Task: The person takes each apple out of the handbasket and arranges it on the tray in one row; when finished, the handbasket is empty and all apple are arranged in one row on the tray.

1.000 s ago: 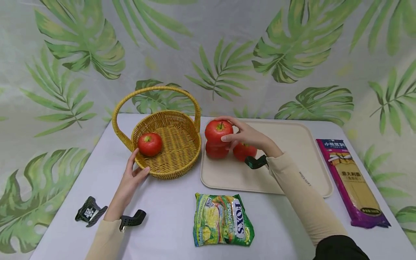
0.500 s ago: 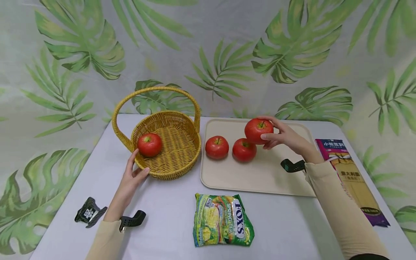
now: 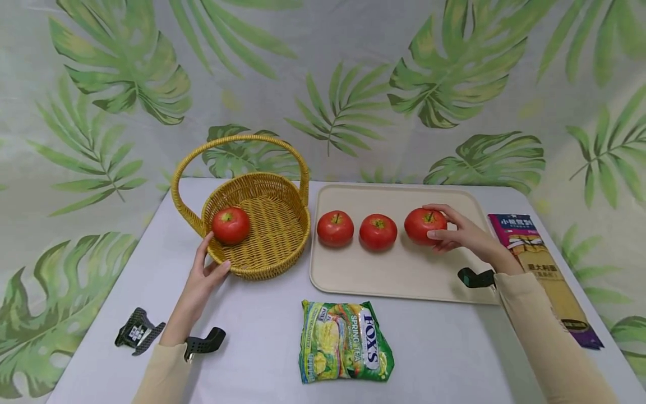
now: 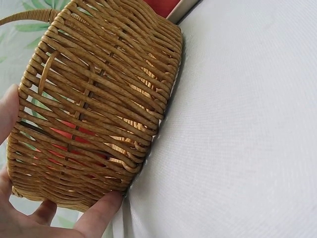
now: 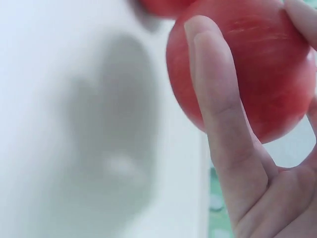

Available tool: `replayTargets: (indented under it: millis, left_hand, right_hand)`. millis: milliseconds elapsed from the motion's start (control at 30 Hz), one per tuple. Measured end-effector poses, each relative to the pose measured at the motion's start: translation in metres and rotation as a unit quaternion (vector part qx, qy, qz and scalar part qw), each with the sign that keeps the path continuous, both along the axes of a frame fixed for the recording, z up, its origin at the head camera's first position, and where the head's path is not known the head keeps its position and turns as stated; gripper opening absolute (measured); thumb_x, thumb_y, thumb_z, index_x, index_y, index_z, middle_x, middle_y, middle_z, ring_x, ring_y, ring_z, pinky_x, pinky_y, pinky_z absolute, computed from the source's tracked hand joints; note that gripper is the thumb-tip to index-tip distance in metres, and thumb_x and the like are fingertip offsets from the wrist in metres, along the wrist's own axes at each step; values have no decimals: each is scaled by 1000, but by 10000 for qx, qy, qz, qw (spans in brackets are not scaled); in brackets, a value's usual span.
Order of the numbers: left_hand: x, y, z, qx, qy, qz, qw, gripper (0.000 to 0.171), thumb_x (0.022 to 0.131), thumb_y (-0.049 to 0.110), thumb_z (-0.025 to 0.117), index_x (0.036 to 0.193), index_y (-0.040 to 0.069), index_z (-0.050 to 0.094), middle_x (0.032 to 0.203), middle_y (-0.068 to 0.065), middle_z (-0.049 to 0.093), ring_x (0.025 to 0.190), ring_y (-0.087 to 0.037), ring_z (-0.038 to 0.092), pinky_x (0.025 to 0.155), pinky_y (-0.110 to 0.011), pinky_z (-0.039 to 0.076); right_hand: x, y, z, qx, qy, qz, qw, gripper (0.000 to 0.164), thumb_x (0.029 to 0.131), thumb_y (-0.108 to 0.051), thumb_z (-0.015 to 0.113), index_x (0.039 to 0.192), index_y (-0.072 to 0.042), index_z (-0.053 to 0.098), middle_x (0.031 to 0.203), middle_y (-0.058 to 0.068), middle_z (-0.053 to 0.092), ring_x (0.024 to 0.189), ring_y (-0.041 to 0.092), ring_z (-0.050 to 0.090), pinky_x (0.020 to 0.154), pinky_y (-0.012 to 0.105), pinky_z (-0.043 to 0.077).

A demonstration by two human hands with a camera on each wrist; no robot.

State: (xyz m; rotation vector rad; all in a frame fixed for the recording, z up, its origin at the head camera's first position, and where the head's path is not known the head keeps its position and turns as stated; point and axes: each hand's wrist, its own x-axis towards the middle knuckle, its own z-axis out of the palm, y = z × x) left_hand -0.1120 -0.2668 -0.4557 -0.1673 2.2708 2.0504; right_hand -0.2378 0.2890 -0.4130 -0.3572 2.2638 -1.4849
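Left hand (image 3: pixel 203 283): thumb and fingers spread, holding near-left wall of round golden woven basket (image 3: pixel 275 224), by table's (image 3: pixel 257 336) far-left corner | right hand (image 3: pixel 464 235): pinching glossy red round tomato (image 3: pixel 420 227) over beige rectangular plastic tray (image 3: pixel 373 276), right half; tray contact unclear | two matching tomatoes (image 3: pixel 335 228): tray's left half | fourth tomato (image 3: pixel 230 225): inside basket, left

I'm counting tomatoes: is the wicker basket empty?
No, one red tomato sits inside the wicker basket, near the left hand.
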Motion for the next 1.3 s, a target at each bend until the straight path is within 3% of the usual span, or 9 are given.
replayTargets:
  millis: [200, 733, 1033, 1300]
  left_hand:
    - [0, 0, -1, 157, 112, -58, 9998, 78, 99, 11, 52, 155, 30, 2, 157, -4, -11, 138, -40, 18, 90, -13, 41]
    - [0, -2, -5, 303, 274, -85, 9991, 79, 98, 11, 54, 155, 29, 3, 157, -4, -13, 138, -41, 18, 90, -14, 41]
    - [0, -1, -3, 401, 272, -86, 9988, 79, 98, 10, 55, 155, 29, 4, 157, -2, -15, 138, -41, 18, 90, -14, 41]
    - [0, -2, -6, 390, 293, -87, 9988, 77, 98, 12, 55, 155, 29, 5, 157, -5, -13, 138, -41, 18, 90, -13, 41]
  right_hand:
    - [6, 6, -16, -21, -286, -11, 9996, 63, 92, -18, 65, 145, -18, 31, 137, 25, 29, 78, 41, 66, 72, 43, 56]
    - [0, 4, -21, -259, -943, 340, 9946, 70, 95, -16, 60, 149, -21, 17, 144, 28, 17, 88, 40, 66, 79, 40, 55]
    - [1, 10, -3, -115, -50, 362, 9993, 65, 96, -18, 58, 151, -18, 23, 151, 23, 17, 80, 42, 65, 72, 42, 56]
    - [3, -10, 27, -188, 648, 423, 9968, 52, 95, -14, 59, 143, -13, 39, 141, 15, 39, 93, 29, 65, 79, 35, 55]
